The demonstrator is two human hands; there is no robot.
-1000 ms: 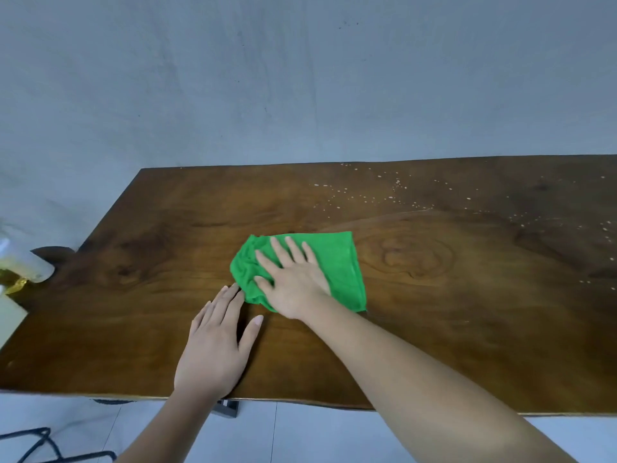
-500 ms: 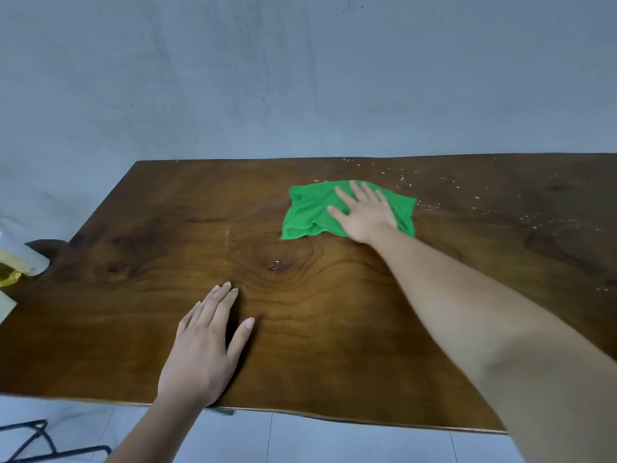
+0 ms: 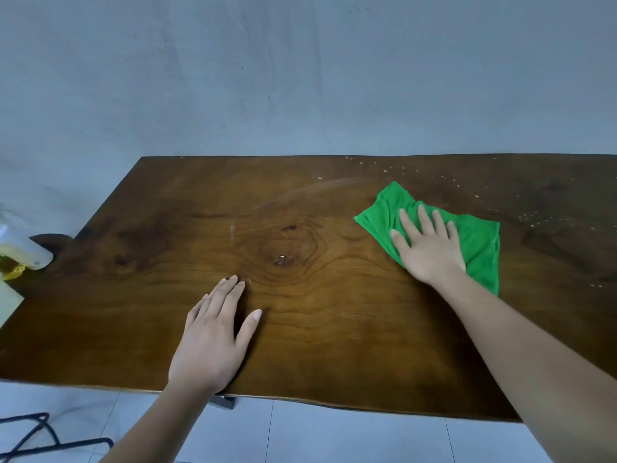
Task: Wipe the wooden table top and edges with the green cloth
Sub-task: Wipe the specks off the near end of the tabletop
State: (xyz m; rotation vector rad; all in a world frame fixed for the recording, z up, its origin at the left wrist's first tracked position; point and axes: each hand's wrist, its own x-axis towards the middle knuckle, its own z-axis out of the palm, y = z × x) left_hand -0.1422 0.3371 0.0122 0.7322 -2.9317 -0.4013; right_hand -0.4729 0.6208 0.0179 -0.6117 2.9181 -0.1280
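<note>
The dark wooden table top (image 3: pixel 140 295) fills the middle of the head view, with a grey wall behind it. The green cloth (image 3: pixel 480 242) lies spread on the right half of the top. My right hand (image 3: pixel 427 248) presses flat on the cloth, fingers spread and pointing away from me. My left hand (image 3: pixel 213 339) rests flat on the bare wood near the front edge and holds nothing. Pale droplets or crumbs (image 3: pixel 531 217) speckle the wood at the far right, beyond the cloth. A faint wet streak (image 3: pixel 310 190) arcs across the far middle.
A spray bottle with yellow liquid (image 3: pixel 20 255) stands at the table's left end. A black metal frame (image 3: pixel 36 439) lies on the tiled floor at the lower left. The table's front edge (image 3: pixel 334 404) runs just above the white tiles.
My right hand has swept the cloth from the near middle out to the far edge, then right and back toward me. My left hand has stayed flat on the wood.
</note>
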